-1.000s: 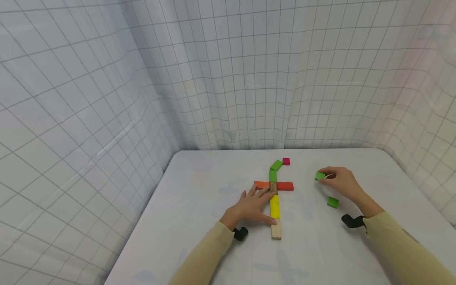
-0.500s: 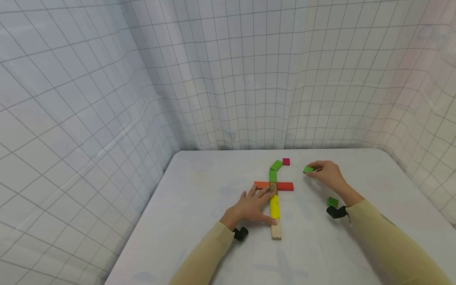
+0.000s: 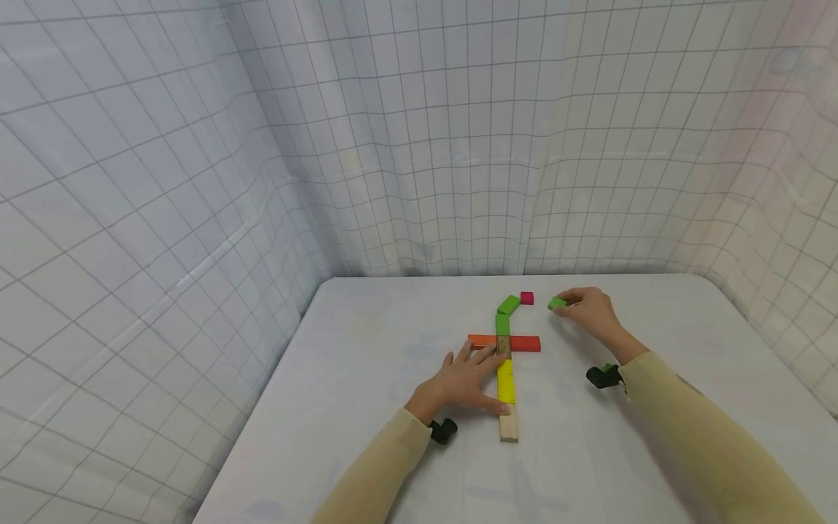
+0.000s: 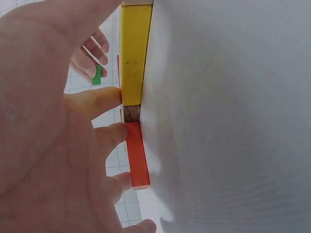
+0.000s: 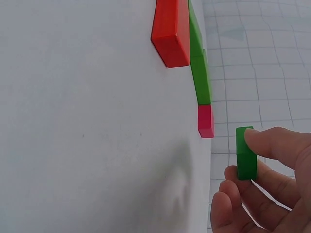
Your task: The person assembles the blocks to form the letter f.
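My right hand (image 3: 585, 307) pinches a small green block (image 3: 557, 302) (image 5: 246, 153) just above the table, right of a small magenta block (image 3: 527, 298) (image 5: 205, 121). On the white table (image 3: 366, 378) lies a row of flat blocks: a pale wooden one (image 3: 508, 423), a yellow one (image 3: 505, 380) (image 4: 134, 53), a brown one, then two green ones (image 3: 505, 313). An orange-red bar (image 3: 517, 343) (image 4: 136, 156) crosses the row. My left hand (image 3: 468, 378) rests flat on the table, its fingers (image 4: 99, 102) touching the yellow block and the bar's left end.
Another green block (image 3: 609, 367) lies by my right wrist, partly hidden behind a black wrist mount (image 3: 602, 376). White gridded fabric walls (image 3: 196, 182) enclose the table on the left, back and right. The table's left part is bare.
My right hand has carried the small green block leftward and farther back, from near the table's right side to beside the magenta block. The left hand has stayed still.
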The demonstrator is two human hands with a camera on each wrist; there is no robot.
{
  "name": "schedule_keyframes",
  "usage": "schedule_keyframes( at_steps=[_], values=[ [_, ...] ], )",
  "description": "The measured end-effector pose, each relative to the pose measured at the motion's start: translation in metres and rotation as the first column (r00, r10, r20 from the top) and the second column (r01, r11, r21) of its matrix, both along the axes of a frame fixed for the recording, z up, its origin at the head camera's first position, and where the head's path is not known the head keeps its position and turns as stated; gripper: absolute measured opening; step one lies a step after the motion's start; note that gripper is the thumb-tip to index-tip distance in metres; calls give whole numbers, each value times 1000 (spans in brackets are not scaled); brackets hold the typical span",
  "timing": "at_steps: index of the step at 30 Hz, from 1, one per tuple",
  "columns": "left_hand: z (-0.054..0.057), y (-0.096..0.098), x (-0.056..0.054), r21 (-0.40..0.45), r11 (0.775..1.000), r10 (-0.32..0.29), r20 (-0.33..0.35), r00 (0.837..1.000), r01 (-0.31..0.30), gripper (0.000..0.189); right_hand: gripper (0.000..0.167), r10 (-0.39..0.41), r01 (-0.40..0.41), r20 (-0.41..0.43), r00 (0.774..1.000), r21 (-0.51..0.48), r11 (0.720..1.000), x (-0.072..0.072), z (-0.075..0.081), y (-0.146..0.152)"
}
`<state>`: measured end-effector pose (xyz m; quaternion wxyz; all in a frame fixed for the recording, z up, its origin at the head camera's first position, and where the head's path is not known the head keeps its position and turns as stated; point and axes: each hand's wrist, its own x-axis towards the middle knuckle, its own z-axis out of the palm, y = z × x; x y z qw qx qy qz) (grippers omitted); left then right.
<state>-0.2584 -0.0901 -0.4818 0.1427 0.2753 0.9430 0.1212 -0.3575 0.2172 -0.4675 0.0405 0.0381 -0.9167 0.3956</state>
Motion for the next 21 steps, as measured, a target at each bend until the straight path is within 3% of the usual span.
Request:
schedule_keyframes(
  at_steps=[13,21],
  values=[
    [0,0,-1,14,1000,5,5,1000,-5,99,41,-28,30,52,998,-41,999,-25,-12,-9],
    [-1,-1,-1,32,999,-5,4,1000,5,100,44,-41,45,83,996,-47,998,-30,-15,-15]
  ],
)
